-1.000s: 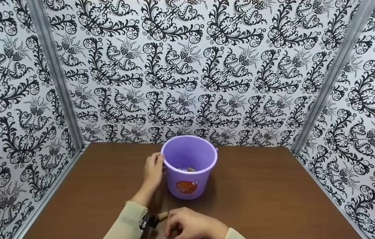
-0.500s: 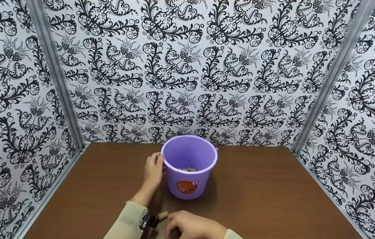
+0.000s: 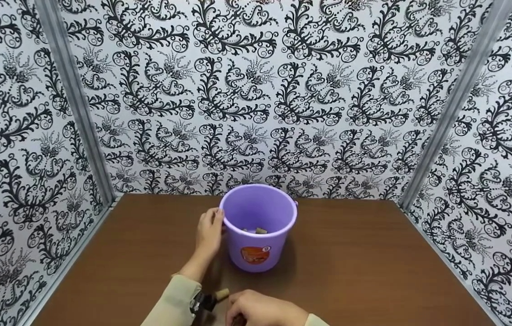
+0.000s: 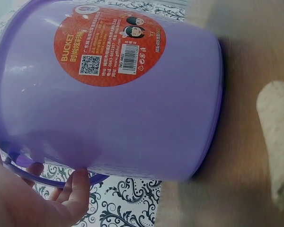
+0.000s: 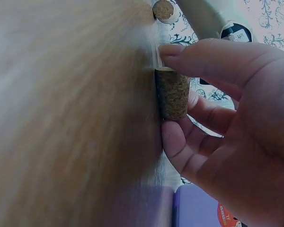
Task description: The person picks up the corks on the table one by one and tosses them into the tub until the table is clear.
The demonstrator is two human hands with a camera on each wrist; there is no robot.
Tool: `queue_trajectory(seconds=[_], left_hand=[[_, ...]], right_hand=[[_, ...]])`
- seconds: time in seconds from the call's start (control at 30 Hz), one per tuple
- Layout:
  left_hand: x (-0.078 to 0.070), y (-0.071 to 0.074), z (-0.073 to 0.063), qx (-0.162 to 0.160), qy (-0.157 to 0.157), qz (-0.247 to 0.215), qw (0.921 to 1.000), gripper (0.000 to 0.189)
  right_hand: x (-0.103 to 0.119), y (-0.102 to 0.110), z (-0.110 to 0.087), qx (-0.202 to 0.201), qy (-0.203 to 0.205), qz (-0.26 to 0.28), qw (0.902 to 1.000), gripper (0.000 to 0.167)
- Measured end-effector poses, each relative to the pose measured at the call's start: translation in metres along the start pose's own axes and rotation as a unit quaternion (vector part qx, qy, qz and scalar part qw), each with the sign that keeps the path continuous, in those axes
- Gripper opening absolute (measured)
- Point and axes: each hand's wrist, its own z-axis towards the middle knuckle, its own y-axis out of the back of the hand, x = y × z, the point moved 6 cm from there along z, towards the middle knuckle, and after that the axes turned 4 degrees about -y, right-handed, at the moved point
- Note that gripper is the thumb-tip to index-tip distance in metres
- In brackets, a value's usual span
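A purple plastic bucket (image 3: pixel 258 244) with an orange-red label stands upright on the table. My left hand (image 3: pixel 209 230) holds it by the rim on the left side, with fingers by the purple handle (image 4: pixel 47 181) in the left wrist view. Inside the bucket lie a few corks (image 3: pixel 260 231). Down at the tabletop in front, my right hand (image 3: pixel 262 309) pinches a tapered cork stopper (image 5: pixel 174 93) between thumb and fingertip; the head view hides this stopper beneath the hand. Another cork (image 3: pixel 222 294) lies between the left wrist and the right hand.
A brown wooden table (image 3: pixel 351 258) spreads under everything, closed in by black-and-white patterned walls (image 3: pixel 256 90) with grey corner posts (image 3: pixel 79 104). A black wrist camera (image 3: pixel 203 302) is strapped over the left sleeve, close beside the loose cork.
The right hand has sunk slightly toward the near edge and its fingers have drawn closer together. The left hand, the bucket and the loose cork have stayed in place.
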Motion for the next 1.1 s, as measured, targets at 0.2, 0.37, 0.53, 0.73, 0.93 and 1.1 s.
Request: queue_trajectory(seconds=[0.2, 0.37, 0.53, 0.73, 0.93, 1.1], left_hand=[[0.001, 0.0, -0.001, -0.001, 0.001, 0.004, 1.0, 0.034], [0.001, 0.001, -0.002, 0.0, 0.0, 0.0, 1.0, 0.034], [0.0, 0.0, -0.002, 0.0, -0.007, -0.008, 0.9999, 0.035], [-0.001, -0.001, -0.002, 0.005, -0.003, -0.009, 0.9999, 0.035], [0.0, 0.0, -0.002, 0.002, -0.006, -0.016, 0.9998, 0.035], [-0.002, 0.0, -0.001, 0.004, 0.001, -0.025, 0.9997, 0.036]], right_hand=[[0.001, 0.0, 0.0, 0.005, -0.002, 0.003, 1.0, 0.011], [0.002, -0.001, 0.0, 0.009, -0.005, 0.009, 0.9999, 0.011], [0.002, 0.0, 0.0, 0.007, -0.003, 0.006, 1.0, 0.012], [0.0, 0.0, 0.0, 0.009, -0.003, 0.009, 0.9999, 0.01], [0.001, 0.004, 0.0, 0.001, 0.003, -0.007, 1.0, 0.012], [0.002, 0.011, -0.002, 0.0, -0.004, 0.009, 1.0, 0.011]])
